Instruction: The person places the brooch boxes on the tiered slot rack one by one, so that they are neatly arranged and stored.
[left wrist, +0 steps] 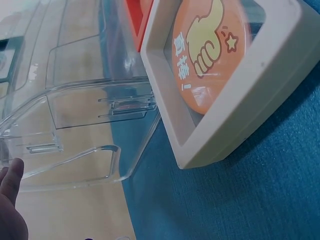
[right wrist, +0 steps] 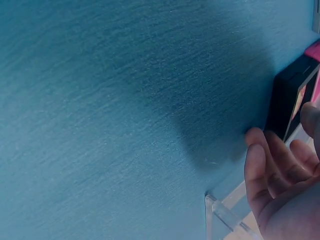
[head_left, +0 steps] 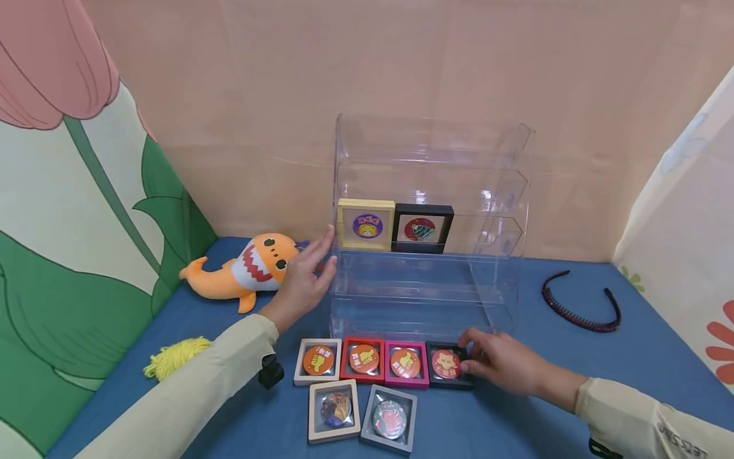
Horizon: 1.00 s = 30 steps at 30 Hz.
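Red-badge black frame [head_left: 447, 364] at fingertips of R hand [head_left: 507, 363]; L hand [head_left: 302, 280] at clear rack [head_left: 424, 299].
Head: risk, prob. – sideways shove from R fingers knocks row askew, since pink frame [head_left: 406, 364] sits tight against black one; L hand pressing too hard cd slide or tip rack w/ its yellow frame [head_left: 366, 224] (looks like light, thin plastic). Black frame lies just L of R hand, on tabletop [head_left: 482, 421], in front of rack; well apart from L hand. L wrist: L fingers extended, holding nothing, by rack's side; white frame [left wrist: 240, 110] nr cam. R wrist: thumb by black frame's front, fingers bent loosely along its side, pink edge beyond; can't tell if pinched or only touched.
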{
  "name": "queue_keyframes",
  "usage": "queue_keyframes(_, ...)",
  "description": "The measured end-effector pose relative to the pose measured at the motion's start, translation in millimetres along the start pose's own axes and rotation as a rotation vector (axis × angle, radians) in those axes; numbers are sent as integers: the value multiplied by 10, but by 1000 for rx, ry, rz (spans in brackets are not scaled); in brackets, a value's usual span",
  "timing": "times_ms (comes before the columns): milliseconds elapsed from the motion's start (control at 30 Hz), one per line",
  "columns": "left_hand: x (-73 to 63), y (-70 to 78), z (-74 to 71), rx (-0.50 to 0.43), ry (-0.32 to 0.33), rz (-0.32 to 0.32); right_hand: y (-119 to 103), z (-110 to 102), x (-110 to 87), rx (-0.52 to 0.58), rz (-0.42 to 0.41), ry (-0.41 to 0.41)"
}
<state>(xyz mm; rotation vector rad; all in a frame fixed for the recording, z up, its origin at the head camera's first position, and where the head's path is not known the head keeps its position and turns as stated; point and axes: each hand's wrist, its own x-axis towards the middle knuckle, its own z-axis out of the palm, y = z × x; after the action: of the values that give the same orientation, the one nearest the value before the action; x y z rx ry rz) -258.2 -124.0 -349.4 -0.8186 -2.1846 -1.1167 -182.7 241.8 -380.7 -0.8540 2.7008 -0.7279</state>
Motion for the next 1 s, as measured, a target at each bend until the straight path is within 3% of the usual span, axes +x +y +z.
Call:
queue_keyframes(533,-8,29,-24,9,-15,-23,-33,13,22,-13,77,-43)
queue_keyframes(733,9,30,-12,5,-10,-13,-23,-37,-49,13,128,-91)
queue_keyframes(1000,4,15,-6,15,-15,-24,-10,-81,-69,-35,206,-155)
